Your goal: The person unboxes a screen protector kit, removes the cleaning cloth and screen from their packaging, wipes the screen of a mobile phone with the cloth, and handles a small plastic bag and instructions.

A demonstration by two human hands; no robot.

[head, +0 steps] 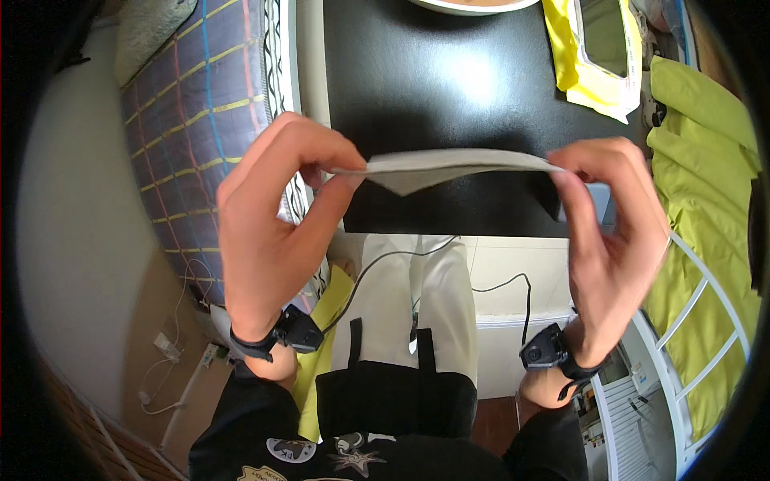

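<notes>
A thin, folded light-grey sheet (pixel 445 161), perhaps cloth or paper, is stretched between my two hands above the front part of a black table (pixel 385 90). My left hand (pixel 277 210) pinches its left end between thumb and fingers. At the right end, my right hand (pixel 613 222) has a like pinch on it. A pointed flap hangs below the sheet's upper edge, left of its middle. Behind my right thumb, a small bluish-grey object (pixel 592 201) shows in part at the table's front right; what it is cannot be told.
The rim of a white bowl (pixel 475 8) shows at the table's far edge. A yellow and white packet (pixel 601 108) lies at the back right. A bed with a checked cover (pixel 186 120) stands left, green cloth (pixel 698 198) right. Dark cables run from both wrist devices.
</notes>
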